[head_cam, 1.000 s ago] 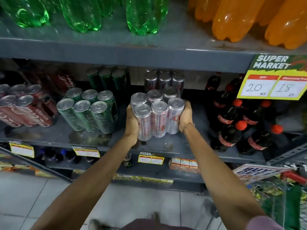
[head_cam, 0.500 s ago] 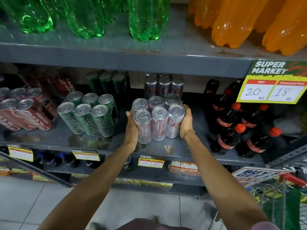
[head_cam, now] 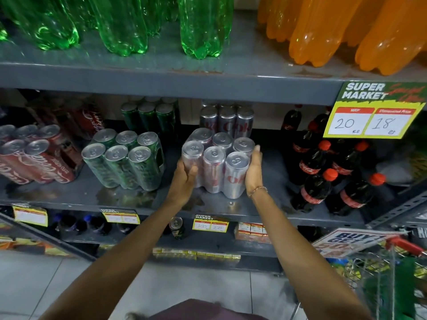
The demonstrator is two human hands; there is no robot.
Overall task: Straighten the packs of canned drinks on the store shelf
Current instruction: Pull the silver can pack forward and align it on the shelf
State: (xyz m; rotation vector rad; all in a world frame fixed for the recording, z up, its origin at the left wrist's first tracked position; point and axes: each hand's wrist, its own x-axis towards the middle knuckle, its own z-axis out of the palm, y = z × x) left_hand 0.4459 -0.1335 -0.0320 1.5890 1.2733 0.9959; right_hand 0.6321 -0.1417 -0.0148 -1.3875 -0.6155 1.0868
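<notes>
Over on the left of the grey metal shelf (head_cam: 76, 195) a shrink-wrapped pack of red cola cans (head_cam: 34, 160) lies tipped back, the silver tops facing outward. Next to it, a little apart, a shrink-wrapped six-pack of green cans (head_cam: 126, 160) leans the same way, with another pack of dark green cans (head_cam: 147, 116) standing upright behind it near the back of the shelf.

In the middle, the person's left hand (head_cam: 184, 179) is pressed flat against the left side of a shrink-wrapped six-pack of silver cans (head_cam: 217, 162), fingers curled round the front-left can. The pack sits on the shelf near the front edge, tilted back, and turned a little askew to the shelf's front edge. The right hand (head_cam: 254, 172) is laid open along the pack's right side, fingers straight and pointing up past the rear can top, a thin bracelet (head_cam: 257, 191) at the wrist. Both hands squeeze the pack between them. Behind it, another pack of silver cans (head_cam: 227, 121) stands upright.

To the right, well apart from the pack, stand dark cola bottles with red caps (head_cam: 321, 181). Above them a yellow and green price tag (head_cam: 375, 112) hangs from the upper shelf, reading 20 and 18. Green plastic bottles (head_cam: 201, 26) and orange plastic bottles (head_cam: 323, 28) stand on the shelf overhead.
</notes>
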